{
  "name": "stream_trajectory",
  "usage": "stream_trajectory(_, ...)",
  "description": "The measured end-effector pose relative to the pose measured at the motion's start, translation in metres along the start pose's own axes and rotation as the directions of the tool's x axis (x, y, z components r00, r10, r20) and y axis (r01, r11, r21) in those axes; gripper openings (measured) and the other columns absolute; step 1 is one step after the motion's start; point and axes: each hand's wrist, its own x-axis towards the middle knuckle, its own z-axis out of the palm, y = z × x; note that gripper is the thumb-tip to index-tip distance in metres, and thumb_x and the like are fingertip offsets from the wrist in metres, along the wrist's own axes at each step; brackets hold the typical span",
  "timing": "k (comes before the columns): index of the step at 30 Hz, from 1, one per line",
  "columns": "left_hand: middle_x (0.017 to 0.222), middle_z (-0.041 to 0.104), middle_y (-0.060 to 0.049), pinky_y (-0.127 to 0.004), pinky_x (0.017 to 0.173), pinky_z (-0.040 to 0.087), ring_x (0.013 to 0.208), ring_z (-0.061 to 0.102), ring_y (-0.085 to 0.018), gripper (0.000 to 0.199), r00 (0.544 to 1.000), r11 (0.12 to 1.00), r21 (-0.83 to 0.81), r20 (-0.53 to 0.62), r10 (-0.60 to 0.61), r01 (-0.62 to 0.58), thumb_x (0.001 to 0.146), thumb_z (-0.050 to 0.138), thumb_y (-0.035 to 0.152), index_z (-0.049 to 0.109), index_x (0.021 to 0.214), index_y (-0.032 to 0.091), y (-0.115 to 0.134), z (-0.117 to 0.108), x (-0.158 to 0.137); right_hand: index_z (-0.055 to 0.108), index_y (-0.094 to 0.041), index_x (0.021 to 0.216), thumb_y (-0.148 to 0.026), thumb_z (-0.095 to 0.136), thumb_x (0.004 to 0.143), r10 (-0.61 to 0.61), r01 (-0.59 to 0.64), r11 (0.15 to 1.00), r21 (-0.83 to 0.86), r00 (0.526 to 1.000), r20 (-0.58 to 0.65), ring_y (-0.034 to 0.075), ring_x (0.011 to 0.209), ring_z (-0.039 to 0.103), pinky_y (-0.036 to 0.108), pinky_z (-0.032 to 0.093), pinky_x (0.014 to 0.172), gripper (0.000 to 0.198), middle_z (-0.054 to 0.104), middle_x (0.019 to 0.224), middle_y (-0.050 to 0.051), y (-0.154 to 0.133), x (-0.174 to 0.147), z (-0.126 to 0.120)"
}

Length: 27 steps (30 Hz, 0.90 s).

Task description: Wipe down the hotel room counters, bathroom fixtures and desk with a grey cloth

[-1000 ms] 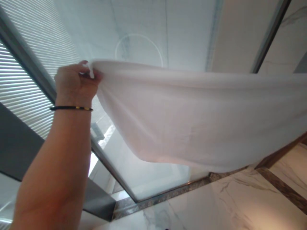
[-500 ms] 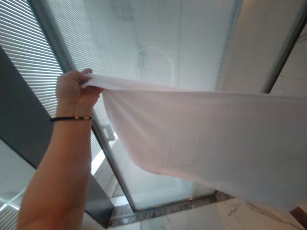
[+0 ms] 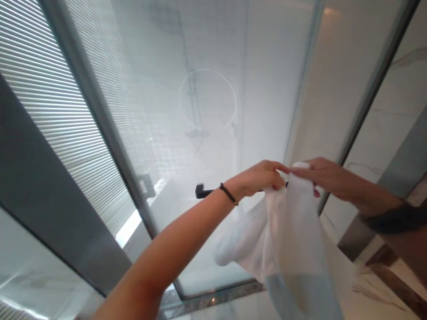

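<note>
A white towel (image 3: 300,231) hangs in loose folds from both my hands, right of the middle of the head view. My left hand (image 3: 263,178), a dark bracelet at its wrist, pinches the towel's upper edge between closed fingers. Close against it, my right hand (image 3: 323,175) grips the top fold, with its fingers partly behind the cloth. Behind my left forearm a black bar handle (image 3: 203,191) on the glass door shows at its left end; the towel and my hands cover the rest.
A large glass shower door (image 3: 213,146) stands in front of me, with a shower fixture (image 3: 196,133) behind it. Window blinds (image 3: 66,102) are at the left beside a dark grey frame (image 3: 50,178). A marble wall (image 3: 393,115) rises at the right.
My left hand has moved right and down, bringing its towel edge to my right hand, which is now in view. The towel, earlier stretched out sideways, now hangs gathered.
</note>
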Motion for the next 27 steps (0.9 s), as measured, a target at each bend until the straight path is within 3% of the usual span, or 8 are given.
stream_trajectory(2,0.057,0.06,-0.002,-0.022,0.048,0.036,0.054,0.054,-0.014,0.028,0.996,0.997,-0.053,0.071,-0.049,0.053,0.046,0.049,0.007,0.065,0.068,0.011,-0.021,0.015,0.008,0.061,-0.013,0.066,-0.056,0.058,0.083,-0.026,0.021,1.0,0.023,0.969,0.247,0.008,0.039,0.045,0.018,0.033,0.037,0.046,0.054,0.05,-0.003,0.004,0.006,0.018)
stream_trajectory(4,0.054,0.057,-0.002,-0.022,0.046,0.036,0.052,0.052,-0.013,0.02,0.994,0.992,-0.072,0.013,-0.107,0.108,0.045,0.048,0.009,0.061,0.061,0.012,-0.034,0.016,0.01,0.061,-0.014,0.068,-0.056,0.056,0.082,-0.045,0.034,0.999,0.04,0.944,0.326,0.008,0.039,0.046,0.018,0.032,0.038,0.045,0.056,0.052,-0.002,0.01,0.009,0.032)
stream_trajectory(9,0.062,0.061,-0.001,-0.02,0.046,0.036,0.056,0.055,-0.013,0.038,0.993,0.987,-0.105,0.031,-0.117,0.12,0.043,0.05,0.008,0.065,0.077,0.014,-0.041,0.007,0.004,0.065,-0.015,0.076,-0.053,0.051,0.083,-0.063,0.093,0.992,-0.081,0.947,0.315,0.01,0.04,0.048,0.02,0.034,0.038,0.041,0.058,0.054,-0.001,0.017,0.003,0.038)
stream_trajectory(12,0.051,0.051,0.001,-0.019,0.041,0.031,0.048,0.047,-0.01,0.018,0.992,0.99,-0.066,0.008,-0.127,0.128,0.043,0.049,0.009,0.057,0.058,0.014,-0.043,0.01,0.006,0.066,-0.015,0.076,-0.053,0.05,0.084,-0.087,0.114,0.991,-0.077,0.953,0.29,0.011,0.044,0.05,0.021,0.037,0.042,0.042,0.06,0.058,0.0,0.016,0.001,0.033)
stream_trajectory(16,0.046,0.046,0.003,-0.018,0.037,0.028,0.041,0.04,-0.008,0.012,0.979,0.988,-0.09,-0.147,-0.14,0.128,0.043,0.048,0.008,0.052,0.052,0.015,-0.048,0.007,0.012,0.063,-0.019,0.095,-0.052,0.053,0.083,-0.135,0.137,0.99,-0.037,0.99,0.038,0.016,0.066,0.06,0.026,0.047,0.059,0.037,0.064,0.075,0.001,0.035,-0.021,0.053)
stream_trajectory(19,0.047,0.047,0.002,-0.019,0.036,0.031,0.039,0.043,-0.009,0.013,0.941,0.981,-0.175,-0.31,-0.137,0.085,0.043,0.047,0.007,0.049,0.053,0.016,-0.046,-0.007,0.013,0.056,-0.021,0.113,-0.047,0.056,0.082,0.022,-0.034,0.98,-0.194,0.998,-0.062,0.018,0.067,0.062,0.03,0.048,0.063,0.041,0.067,0.08,0.001,0.077,-0.06,0.102)
stream_trajectory(22,0.047,0.047,0.003,-0.021,0.036,0.035,0.039,0.044,-0.011,0.014,0.891,0.971,-0.24,-0.437,-0.123,0.015,0.044,0.047,0.008,0.049,0.054,0.017,-0.046,-0.03,0.006,0.062,-0.02,0.082,-0.032,0.053,0.077,0.267,-0.231,0.933,-0.277,0.958,0.099,0.024,0.075,0.066,0.033,0.049,0.065,0.017,0.07,0.08,0.009,0.133,-0.1,0.141)
stream_trajectory(27,0.042,0.041,0.006,-0.017,0.035,0.026,0.037,0.037,-0.007,0.015,0.727,0.974,-0.228,-0.668,-0.157,0.0,0.044,0.048,0.005,0.052,0.053,0.016,-0.088,-0.066,-0.024,0.056,-0.022,0.069,-0.028,0.03,0.084,0.458,-0.428,0.86,-0.276,0.888,0.049,0.023,0.044,0.059,0.032,0.043,0.045,0.031,0.058,0.048,0.004,0.195,-0.099,0.093)
